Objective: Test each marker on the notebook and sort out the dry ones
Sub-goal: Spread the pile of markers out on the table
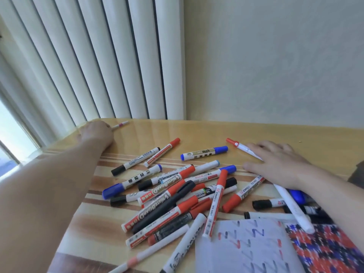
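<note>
A heap of whiteboard markers (177, 196) with red, blue and black caps lies across the middle of the wooden table (197, 131). The open notebook (246, 251), at the lower right, carries red, blue and black test strokes. My left hand (96, 133) is stretched to the table's far left corner. Its curled fingers hold the near end of a thin white marker with a pink band (120, 125). My right hand (275, 164) lies flat, fingers spread, on the table right of the heap. Its fingertips rest over the white end of a red-capped marker (239, 146).
Vertical blinds (98, 66) and a plain wall (275, 66) stand right behind the table's far edge. A blue-capped marker (204, 152) lies alone between the hands. A red, blue and black patterned cover (327, 251) lies beside the notebook page. More markers (291, 205) lie under my right forearm.
</note>
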Action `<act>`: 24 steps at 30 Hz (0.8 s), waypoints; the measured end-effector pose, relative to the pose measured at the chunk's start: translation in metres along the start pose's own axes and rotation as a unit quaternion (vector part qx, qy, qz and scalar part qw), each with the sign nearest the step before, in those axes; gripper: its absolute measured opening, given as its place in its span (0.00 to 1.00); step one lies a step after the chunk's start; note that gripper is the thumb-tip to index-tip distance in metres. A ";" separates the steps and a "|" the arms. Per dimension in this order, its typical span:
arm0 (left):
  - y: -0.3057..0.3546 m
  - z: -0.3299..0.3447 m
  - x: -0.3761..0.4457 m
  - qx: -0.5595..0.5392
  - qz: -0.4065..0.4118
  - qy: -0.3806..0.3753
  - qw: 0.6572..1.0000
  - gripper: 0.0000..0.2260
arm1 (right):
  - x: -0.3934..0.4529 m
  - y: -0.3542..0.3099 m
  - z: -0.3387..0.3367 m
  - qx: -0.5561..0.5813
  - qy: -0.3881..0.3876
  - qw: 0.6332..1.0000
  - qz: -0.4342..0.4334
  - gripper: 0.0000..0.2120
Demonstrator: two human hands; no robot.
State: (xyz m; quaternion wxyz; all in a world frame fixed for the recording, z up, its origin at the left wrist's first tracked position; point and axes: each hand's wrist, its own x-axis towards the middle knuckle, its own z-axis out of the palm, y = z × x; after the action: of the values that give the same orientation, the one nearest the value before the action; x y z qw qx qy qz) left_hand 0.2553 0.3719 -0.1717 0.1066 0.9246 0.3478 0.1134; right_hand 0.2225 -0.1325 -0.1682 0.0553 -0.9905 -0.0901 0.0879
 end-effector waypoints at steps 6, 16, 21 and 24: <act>0.026 -0.018 -0.059 -0.107 0.213 -0.163 0.957 0.09 | -0.002 -0.001 -0.002 0.001 -0.003 1.000 0.000 0.36; 0.034 -0.038 -0.149 -0.055 0.255 -0.222 0.939 0.27 | -0.015 -0.008 -0.010 0.004 -0.024 1.000 0.011 0.36; 0.043 -0.055 -0.179 -0.022 0.245 -0.224 0.943 0.32 | -0.021 -0.014 -0.022 0.020 -0.052 0.998 0.018 0.37; 0.050 -0.073 -0.219 -0.030 0.298 -0.190 0.935 0.30 | -0.031 -0.018 -0.040 0.079 -0.072 0.994 0.005 0.39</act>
State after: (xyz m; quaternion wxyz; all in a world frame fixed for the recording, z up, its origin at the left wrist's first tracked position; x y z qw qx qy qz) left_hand 0.1050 0.1981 -0.1179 0.1595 0.9864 0.0263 -0.0281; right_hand 0.1966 -0.1245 -0.1220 0.1263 -0.9745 -0.0813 0.1665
